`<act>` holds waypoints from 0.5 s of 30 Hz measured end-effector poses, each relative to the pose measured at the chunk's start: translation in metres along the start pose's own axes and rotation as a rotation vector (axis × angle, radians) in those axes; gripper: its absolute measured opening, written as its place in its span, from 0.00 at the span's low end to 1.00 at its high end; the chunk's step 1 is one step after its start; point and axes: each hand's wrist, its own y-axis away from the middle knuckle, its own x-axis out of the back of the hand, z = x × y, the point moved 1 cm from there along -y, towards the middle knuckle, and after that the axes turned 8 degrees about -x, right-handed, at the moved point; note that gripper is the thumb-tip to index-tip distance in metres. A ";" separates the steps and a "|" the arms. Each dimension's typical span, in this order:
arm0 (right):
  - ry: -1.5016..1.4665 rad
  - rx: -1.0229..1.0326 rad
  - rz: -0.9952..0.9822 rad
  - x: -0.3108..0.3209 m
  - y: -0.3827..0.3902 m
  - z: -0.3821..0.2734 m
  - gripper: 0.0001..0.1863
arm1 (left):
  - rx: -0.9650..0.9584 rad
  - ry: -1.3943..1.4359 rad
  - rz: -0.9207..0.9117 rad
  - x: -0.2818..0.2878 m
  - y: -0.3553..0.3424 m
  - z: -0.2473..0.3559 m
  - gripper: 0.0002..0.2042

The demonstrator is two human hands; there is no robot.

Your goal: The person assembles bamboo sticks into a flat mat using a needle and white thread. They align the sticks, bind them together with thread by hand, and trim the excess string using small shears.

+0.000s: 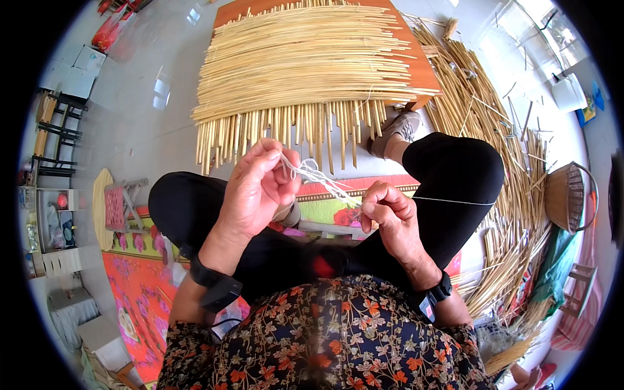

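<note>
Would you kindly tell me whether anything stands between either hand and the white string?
Nothing visible does: the left hand and the right hand both hold the white string, and its loops stretch unobstructed between them.

White string (323, 179), straw-yellow stalks (302, 58) across the near edge of an orange-brown surface (421, 73), black trousers (455, 169), dark shirt (286, 344) with orange-and-beige leafy print, red flowered mat (146, 292)

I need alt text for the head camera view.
A left hand and right hand hold looped white string between them. Beyond, crossed yellow stalks cover much of a brown table; loose stalks litter the floor rightward.
</note>
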 end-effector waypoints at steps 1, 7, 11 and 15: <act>0.009 0.001 0.003 -0.001 0.002 -0.002 0.04 | -0.017 0.012 0.041 0.005 0.002 0.001 0.04; 0.011 0.193 0.049 0.008 0.012 -0.007 0.03 | -0.058 -0.045 0.020 0.000 0.009 0.002 0.05; 0.305 0.257 0.198 0.000 0.016 -0.022 0.12 | -0.056 -0.072 -0.041 -0.007 0.009 0.000 0.03; 0.938 0.257 0.099 0.002 0.005 -0.024 0.12 | -0.116 -0.263 -0.058 -0.015 0.011 0.006 0.03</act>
